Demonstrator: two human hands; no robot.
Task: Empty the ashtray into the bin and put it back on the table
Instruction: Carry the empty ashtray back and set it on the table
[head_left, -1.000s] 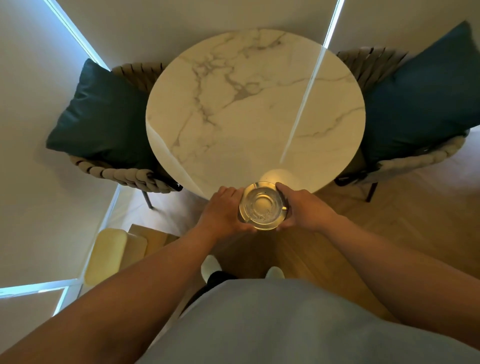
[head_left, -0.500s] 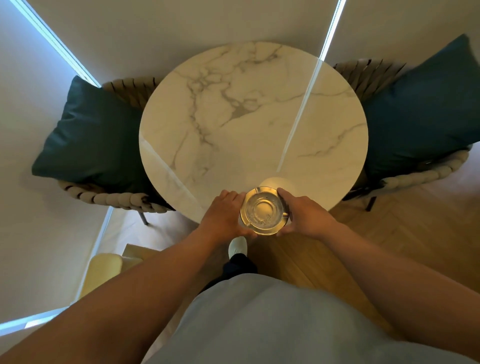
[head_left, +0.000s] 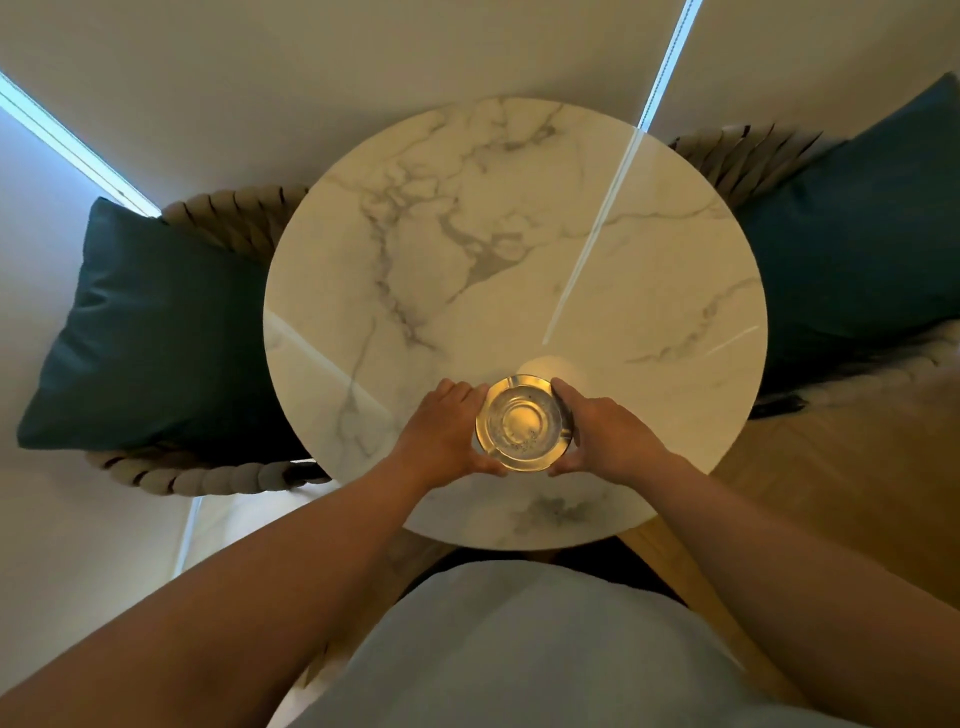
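A round clear glass ashtray (head_left: 523, 423) is held between both hands over the near part of the round white marble table (head_left: 519, 249). My left hand (head_left: 441, 431) grips its left rim and my right hand (head_left: 610, 434) grips its right rim. A few dark specks of ash lie in the bowl of the ashtray. I cannot tell whether it touches the tabletop. No bin is in view.
A woven chair with a dark teal cushion (head_left: 156, 332) stands left of the table. A second one with a teal cushion (head_left: 857, 244) stands right. Pale curtains hang behind. Wooden floor (head_left: 857, 467) shows at the right.
I have stepped closer to the table. The ashtray, held in both hands, has moved from beyond the near edge to over the tabletop.
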